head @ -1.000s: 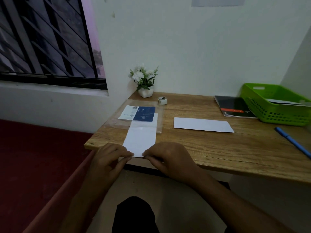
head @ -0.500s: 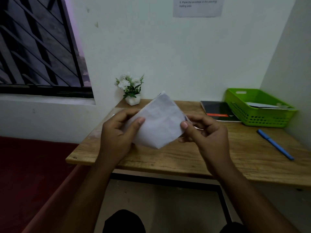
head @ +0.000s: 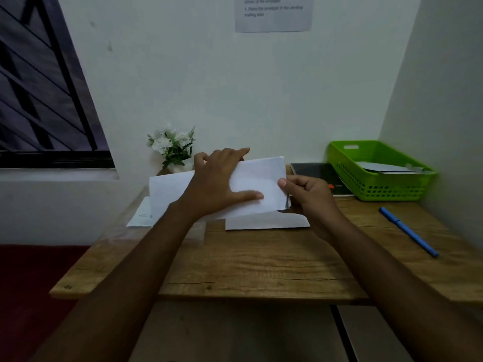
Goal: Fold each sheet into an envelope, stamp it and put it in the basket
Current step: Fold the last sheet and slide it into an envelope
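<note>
I see folded sheet [head: 261, 178] over middle of desk [head: 261, 257], folding unfinished. Left hand [head: 219, 178] lies flat on it, uncurled; right hand [head: 311, 197] pinches its right edge. Green basket [head: 347, 163] already holds envelopes [head: 386, 168]. Stamping and basketing left to do; second white sheet [head: 266, 222] waits beneath.

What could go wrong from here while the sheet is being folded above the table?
The sheet is in the air, pinched at its right edge by the right hand, with the left hand flat across it. Without the table under it, the crease may come out crooked. The potted flowers appear close behind the left hand and could be knocked. The other white paper lies just beneath and might get pushed.
</note>
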The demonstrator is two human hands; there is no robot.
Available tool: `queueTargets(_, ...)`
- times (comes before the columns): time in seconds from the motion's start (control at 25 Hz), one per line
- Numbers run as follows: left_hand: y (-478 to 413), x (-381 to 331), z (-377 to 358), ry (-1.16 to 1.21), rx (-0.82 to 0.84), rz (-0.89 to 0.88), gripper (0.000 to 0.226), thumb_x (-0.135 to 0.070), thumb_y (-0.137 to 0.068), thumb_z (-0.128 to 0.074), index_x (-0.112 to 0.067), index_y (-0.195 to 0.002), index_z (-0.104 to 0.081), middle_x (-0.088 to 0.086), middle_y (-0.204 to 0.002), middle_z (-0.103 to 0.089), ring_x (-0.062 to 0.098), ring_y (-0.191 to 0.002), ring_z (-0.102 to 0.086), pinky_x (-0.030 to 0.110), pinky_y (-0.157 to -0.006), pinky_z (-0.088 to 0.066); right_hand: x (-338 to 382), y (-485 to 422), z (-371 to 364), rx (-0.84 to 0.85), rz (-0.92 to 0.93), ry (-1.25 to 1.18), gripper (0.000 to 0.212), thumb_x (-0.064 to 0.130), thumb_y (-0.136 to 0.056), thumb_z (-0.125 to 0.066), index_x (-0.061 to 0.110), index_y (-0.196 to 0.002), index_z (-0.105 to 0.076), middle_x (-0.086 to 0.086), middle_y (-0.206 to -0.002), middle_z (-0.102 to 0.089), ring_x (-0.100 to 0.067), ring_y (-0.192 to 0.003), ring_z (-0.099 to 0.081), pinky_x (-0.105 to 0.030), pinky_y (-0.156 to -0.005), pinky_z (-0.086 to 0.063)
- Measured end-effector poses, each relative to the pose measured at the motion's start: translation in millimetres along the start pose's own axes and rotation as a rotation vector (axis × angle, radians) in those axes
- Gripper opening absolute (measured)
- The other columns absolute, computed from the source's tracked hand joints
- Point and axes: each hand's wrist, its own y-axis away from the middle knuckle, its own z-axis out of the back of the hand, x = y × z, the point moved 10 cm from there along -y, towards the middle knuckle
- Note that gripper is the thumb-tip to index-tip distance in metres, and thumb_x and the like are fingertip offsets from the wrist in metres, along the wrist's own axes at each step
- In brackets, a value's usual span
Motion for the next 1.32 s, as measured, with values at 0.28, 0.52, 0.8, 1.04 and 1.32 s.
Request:
queueTargets(0.28,-30,16,-71,-0.207,0.067,-0.027,0.119,-0.08,-0.055,-0.055,-0.012,-0.146,-0.02,0.009,-0.141,-0.041,0.025,-0.126,-0.04,0.055,-0.107,-0.016,-28,-59,5,0.019,-0.082,0.087,0.018,0.022,-0.086,-0.069,0.006,-0.093,-0.072,-0.009,-0.089,-0.072,-0.021,-0.076,-0.064,-0.028,-0.059,-0.055)
queueTargets(0.52,-33,26,-98,-0.131,0.055,-0.093,0.109,-0.074,-0.059,-0.057,-0.014,-0.144,-0.026,0.006,-0.132,-0.046,0.023,-0.117,-0.043,0.044,-0.098,-0.025,-63,-64,-12,0.322,-0.252,-0.216,0.024,0.005,-0.092,-0.056,0.004,-0.113,-0.065,-0.007,-0.095,-0.075,-0.015,-0.08,-0.071,-0.03,-0.076,-0.059)
queueTargets(0.8,-28,33,-94,-0.097,0.036,-0.085,0.109,-0.077,-0.059,-0.052,-0.014,-0.144,-0.026,0.006,-0.133,-0.045,0.022,-0.12,-0.041,0.045,-0.101,-0.024,-63,-65,-15,0.407,-0.203,-0.18,0.03,-0.002,-0.09,-0.054,0.007,-0.117,-0.064,-0.012,-0.112,-0.071,-0.02,-0.093,-0.07,-0.028,-0.077,-0.059)
queueTargets(1.04,-24,19,-100,-0.16,0.079,-0.122,0.105,-0.074,-0.061,-0.054,-0.014,-0.143,-0.028,0.008,-0.135,-0.044,0.024,-0.121,-0.041,0.047,-0.1,-0.025,-64,-67,-13,0.289,-0.111,-0.147,0.027,0.012,-0.09,-0.058,0.008,-0.115,-0.067,-0.014,-0.104,-0.073,-0.018,-0.082,-0.07,-0.025,-0.065,-0.057)
queueTargets(1.32,-21,7,-98,-0.188,0.056,-0.14,0.109,-0.073,-0.06,-0.056,-0.013,-0.145,-0.024,0.008,-0.136,-0.043,0.025,-0.122,-0.04,0.048,-0.102,-0.024,-64,-67,1,0.166,-0.081,-0.016,0.02,0.008,-0.092,-0.057,0.019,-0.099,-0.072,-0.011,-0.095,-0.075,-0.023,-0.08,-0.066,-0.025,-0.062,-0.054)
